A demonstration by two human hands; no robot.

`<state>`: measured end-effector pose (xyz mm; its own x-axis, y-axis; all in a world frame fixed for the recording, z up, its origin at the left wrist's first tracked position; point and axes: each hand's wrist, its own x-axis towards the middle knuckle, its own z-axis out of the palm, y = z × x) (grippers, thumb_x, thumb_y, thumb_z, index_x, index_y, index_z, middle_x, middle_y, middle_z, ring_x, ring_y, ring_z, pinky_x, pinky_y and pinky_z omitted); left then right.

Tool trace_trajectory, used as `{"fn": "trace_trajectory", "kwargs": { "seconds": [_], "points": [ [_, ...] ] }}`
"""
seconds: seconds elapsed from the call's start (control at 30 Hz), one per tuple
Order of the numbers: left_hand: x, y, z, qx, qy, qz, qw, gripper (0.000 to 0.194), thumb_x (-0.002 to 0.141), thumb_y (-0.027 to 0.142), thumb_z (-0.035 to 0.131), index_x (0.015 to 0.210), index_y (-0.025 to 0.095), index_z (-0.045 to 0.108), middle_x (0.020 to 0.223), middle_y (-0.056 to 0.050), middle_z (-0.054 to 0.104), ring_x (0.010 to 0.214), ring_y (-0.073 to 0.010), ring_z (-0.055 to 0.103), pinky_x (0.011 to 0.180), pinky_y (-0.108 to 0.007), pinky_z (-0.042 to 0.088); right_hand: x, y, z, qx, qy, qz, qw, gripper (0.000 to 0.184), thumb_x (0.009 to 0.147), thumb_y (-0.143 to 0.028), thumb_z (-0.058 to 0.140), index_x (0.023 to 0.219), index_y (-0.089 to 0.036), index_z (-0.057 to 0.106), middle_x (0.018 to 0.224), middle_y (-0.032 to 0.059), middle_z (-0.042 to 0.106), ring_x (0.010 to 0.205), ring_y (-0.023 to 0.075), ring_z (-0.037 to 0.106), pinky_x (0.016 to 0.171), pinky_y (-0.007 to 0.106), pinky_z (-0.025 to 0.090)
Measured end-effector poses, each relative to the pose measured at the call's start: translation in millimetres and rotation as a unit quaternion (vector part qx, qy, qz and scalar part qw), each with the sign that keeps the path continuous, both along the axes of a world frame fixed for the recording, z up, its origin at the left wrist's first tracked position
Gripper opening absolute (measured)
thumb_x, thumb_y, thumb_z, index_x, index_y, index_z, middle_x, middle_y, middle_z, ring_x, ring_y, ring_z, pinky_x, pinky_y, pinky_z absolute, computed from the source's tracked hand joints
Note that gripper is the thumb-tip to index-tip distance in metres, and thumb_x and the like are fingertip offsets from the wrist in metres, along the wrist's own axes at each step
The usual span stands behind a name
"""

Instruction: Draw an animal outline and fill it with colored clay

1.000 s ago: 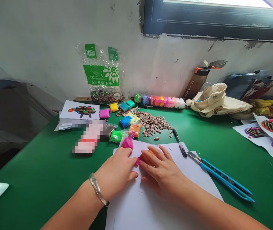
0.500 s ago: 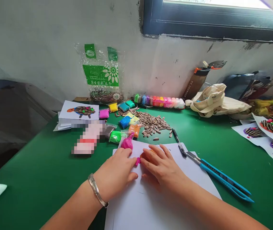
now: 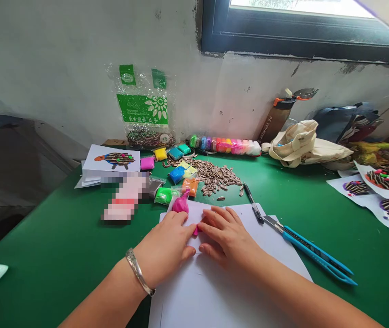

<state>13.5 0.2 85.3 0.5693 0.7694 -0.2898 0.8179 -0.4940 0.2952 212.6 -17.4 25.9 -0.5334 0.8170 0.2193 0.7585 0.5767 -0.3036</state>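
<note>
One small pink clay piece (image 3: 195, 231), one larger pink lump (image 3: 181, 203), one pen (image 3: 253, 203), one blue cutter (image 3: 309, 251). White paper (image 3: 211, 296) on green tabletop (image 3: 78, 241); scuffed wall (image 3: 61, 77), one window (image 3: 273, 34) above. Small piece lies between my left hand (image 3: 170, 239) and right hand (image 3: 230, 237) — at forefinger tips, both hands open, thumbs apart from forefingers. Lump just beyond left hand.

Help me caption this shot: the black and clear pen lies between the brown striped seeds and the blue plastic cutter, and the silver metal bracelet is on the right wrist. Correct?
No: the bracelet is on the left hand's wrist, as the head view shows. The pen does lie between the seeds and the cutter.
</note>
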Motion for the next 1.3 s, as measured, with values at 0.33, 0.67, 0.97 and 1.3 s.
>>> {"fn": "trace_trajectory", "kwargs": {
  "seconds": [0.33, 0.67, 0.97, 1.3],
  "points": [
    [0.0, -0.1, 2.4, -0.009, 0.005, 0.006, 1.000, 0.025, 0.082, 0.026, 0.064, 0.107, 0.021, 0.066, 0.115, -0.012, 0.054, 0.110, -0.0307, 0.050, 0.089, -0.043, 0.049, -0.3, 0.9, 2.5, -0.022, -0.020, -0.005, 1.000, 0.033, 0.090, -0.042, 0.056, 0.120, -0.029, 0.062, 0.136, 0.0083, 0.054, 0.131, 0.0353, 0.038, 0.105, 0.065, 0.025],
    [-5.7, 5.4, 0.5, 0.004, -0.031, -0.015, 0.999, 0.017, 0.089, 0.025, 0.056, 0.102, 0.019, 0.066, 0.104, -0.009, 0.058, 0.102, -0.0258, 0.055, 0.088, -0.039, 0.049, 8.6, 0.4, -0.3, 0.023, 0.035, 0.025, 0.999, 0.037, 0.091, -0.033, 0.055, 0.127, -0.029, 0.058, 0.136, 0.0101, 0.054, 0.128, 0.0326, 0.041, 0.104, 0.060, 0.031],
    [-3.7, 5.8, 0.0, -0.001, -0.020, -0.010, 1.000, 0.011, 0.089, 0.020, 0.055, 0.090, 0.017, 0.065, 0.105, -0.009, 0.058, 0.103, -0.0255, 0.054, 0.087, -0.037, 0.049, -2.3, -4.0, 4.0, 0.023, -0.024, 0.058, 0.998, 0.038, 0.093, -0.035, 0.048, 0.130, -0.029, 0.055, 0.141, 0.0089, 0.049, 0.132, 0.0314, 0.037, 0.110, 0.059, 0.023],
    [-1.6, 5.0, -1.1, 0.000, -0.025, -0.003, 1.000, 0.011, 0.087, 0.016, 0.054, 0.091, 0.016, 0.064, 0.104, -0.009, 0.057, 0.102, -0.0252, 0.054, 0.086, -0.038, 0.049, -1.4, -3.8, -1.5, 0.067, -0.046, 0.080, 0.994, 0.039, 0.093, -0.034, 0.048, 0.131, -0.029, 0.052, 0.144, 0.0100, 0.045, 0.132, 0.0331, 0.037, 0.109, 0.063, 0.017]
  ]
}}
